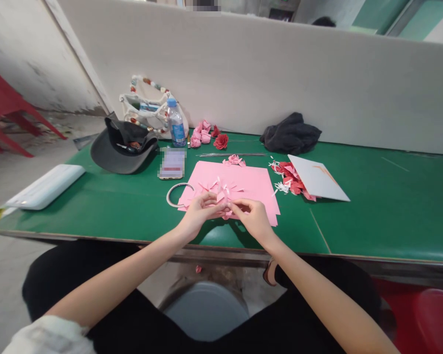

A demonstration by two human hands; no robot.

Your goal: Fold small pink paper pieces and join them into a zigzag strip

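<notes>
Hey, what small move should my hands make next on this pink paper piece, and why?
Perhaps press the pink paper piece together at its near edge, since the left hand and right hand meet there, above the pink sheets.

Soft, fairly bright light casts a shadow on the green tabletop (pixel 384 206) beneath the gripping left hand (pixel 201 210) and right hand (pixel 254 216), pixelation masks the phone (pixel 172 163) beyond them to the left, and wide-angle distortion stretches the softly blurred red chair (pixel 5 101) far left of the grip.
</notes>
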